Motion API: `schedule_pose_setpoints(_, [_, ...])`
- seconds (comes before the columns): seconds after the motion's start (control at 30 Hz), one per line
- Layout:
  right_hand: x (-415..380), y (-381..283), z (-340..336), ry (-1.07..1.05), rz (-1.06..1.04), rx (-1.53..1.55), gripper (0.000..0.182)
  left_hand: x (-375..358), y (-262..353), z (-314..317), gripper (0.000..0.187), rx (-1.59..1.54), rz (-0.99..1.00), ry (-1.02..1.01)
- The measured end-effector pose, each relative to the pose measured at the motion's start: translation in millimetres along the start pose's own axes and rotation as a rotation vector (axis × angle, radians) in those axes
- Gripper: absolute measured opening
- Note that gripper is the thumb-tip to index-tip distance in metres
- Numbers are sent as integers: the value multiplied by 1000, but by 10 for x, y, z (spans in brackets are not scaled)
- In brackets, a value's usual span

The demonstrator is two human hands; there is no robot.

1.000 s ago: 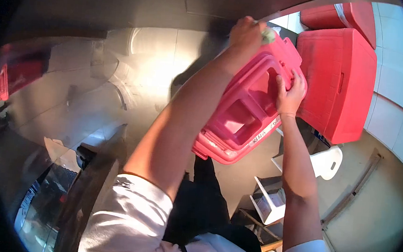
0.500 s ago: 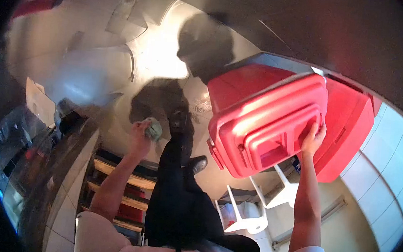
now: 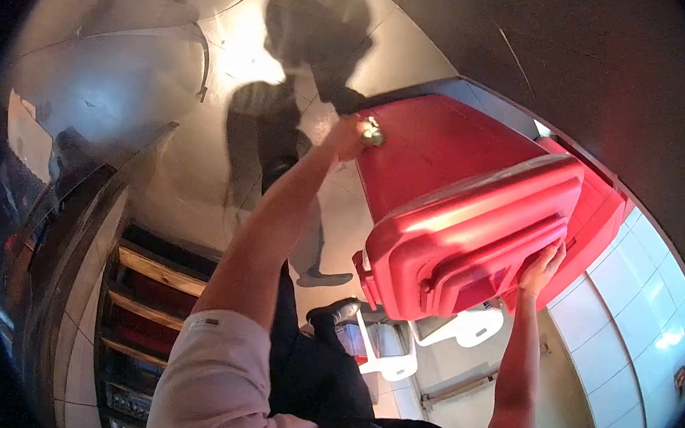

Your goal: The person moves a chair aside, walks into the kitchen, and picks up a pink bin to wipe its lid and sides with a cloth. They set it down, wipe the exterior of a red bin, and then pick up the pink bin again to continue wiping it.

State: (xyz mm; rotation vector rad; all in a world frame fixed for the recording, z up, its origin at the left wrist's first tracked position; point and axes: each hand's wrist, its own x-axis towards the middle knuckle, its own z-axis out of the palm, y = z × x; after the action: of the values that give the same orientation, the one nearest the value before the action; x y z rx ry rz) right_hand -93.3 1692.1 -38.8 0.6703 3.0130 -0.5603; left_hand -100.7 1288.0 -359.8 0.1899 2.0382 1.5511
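A large red bin [image 3: 444, 146] stands right of centre, its thick red lid [image 3: 478, 233] tilted up towards me. My right hand [image 3: 542, 268] lies against the lid's recessed part near its right end, fingers spread. Stretched forward, my left hand [image 3: 354, 137] is closed on a crumpled greenish cloth [image 3: 372, 132] at the upper left edge of the bin.
Behind the lid on the right is another red container [image 3: 600, 210]. White stools [image 3: 391, 364] stand below the lid. Wooden slats [image 3: 163, 271] are at lower left, and a dark surface [image 3: 595, 73] spans the upper right. Shadows fall on the shiny floor.
My left hand has moved forward and right with the cloth, from above the floor to the bin's edge. The lid appears slightly lower and farther right, with my right hand still on it.
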Motion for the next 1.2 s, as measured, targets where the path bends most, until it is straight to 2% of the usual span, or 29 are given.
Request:
schedule_pose_setpoints(0.1, [-72, -55, -18, -11, 17, 13, 71, -563, 645, 250, 14, -587, -347, 172])
schedule_pose_setpoints(0.17, [-48, 68, -1, 3, 14, 41, 71, -917, 1227, -37, 20, -681, -124, 20])
schedule_pose_setpoints(0.27, [-40, 42, 1, -1, 7, 54, 72, -942, 1223, 85, 25, -514, 124, 231])
schedule_pose_setpoints(0.3, [-54, 14, 0, 2, 7, 57, 73, -839, 1162, 50, 27, -580, 2, 136])
schedule_pose_setpoints(0.33, [-31, 36, 17, -1, 1, 59, 73, -645, 913, 121, 28, -456, -5, 68])
schedule_pose_setpoints(0.37, [-23, 81, 13, -6, -3, 56, 74, -323, 717, 147, 22, -486, 3, 13])
schedule_pose_setpoints(0.4, [-31, 102, -14, -10, -6, 53, 74, -82, 521, 184, 24, -479, 146, 114])
schedule_pose_setpoints(0.43, [-41, 38, -20, -6, -12, 17, 75, 114, 382, 154, 21, -204, -70, 1])
schedule_pose_setpoints(0.47, [-25, 107, -23, 4, -15, -12, 73, 286, 363, 106, 21, -89, 39, -62])
schedule_pose_setpoints(0.5, [-6, 95, -28, 11, -23, -24, 71, 349, 596, 103, 20, -415, 149, -118])
schedule_pose_setpoints(0.57, [-79, -66, 4, 12, 18, 71, 68, 237, 1338, -211, 20, -570, 197, -165])
schedule_pose_setpoints(0.6, [-60, 18, -2, 36, 4, -25, 68, 86, 1840, -418, 19, -400, 139, -141])
schedule_pose_setpoints(0.63, [-42, 82, -2, 45, -20, -50, 68, -141, 2224, -558, 19, -578, 61, -80])
schedule_pose_setpoints(0.73, [-15, 115, 20, 110, -58, -93, 70, -769, 3111, -827, 8, -157, -42, 206])
schedule_pose_setpoints(0.83, [-17, 8, 12, 155, -56, -37, 70, -1217, 2852, 199, 10, 94, 292, 322])
schedule_pose_setpoints(0.93, [2, 45, 24, 221, -46, -100, 75, -1641, 2940, 822, 20, 466, 269, 900])
schedule_pose_setpoints(1.0, [-43, -27, -34, 178, 0, -91, 80, -1904, 3085, 1101, 23, 207, 75, 818])
schedule_pose_setpoints(1.03, [-63, -29, -35, 165, 13, -68, 81, -1947, 2937, 1392, 24, 348, 30, 983])
schedule_pose_setpoints(1.07, [-75, -13, -49, 152, 31, -44, 82, -2035, 2991, 1658, 27, 346, -73, 1018])
schedule_pose_setpoints(1.13, [-25, 3, -44, 119, 44, -23, 83, -2181, 2999, 2186, 28, 276, 28, 1109])
schedule_pose_setpoints(1.2, [-45, 39, -18, 116, 43, -30, 82, -2326, 3113, 2548, 28, 299, 59, 1083])
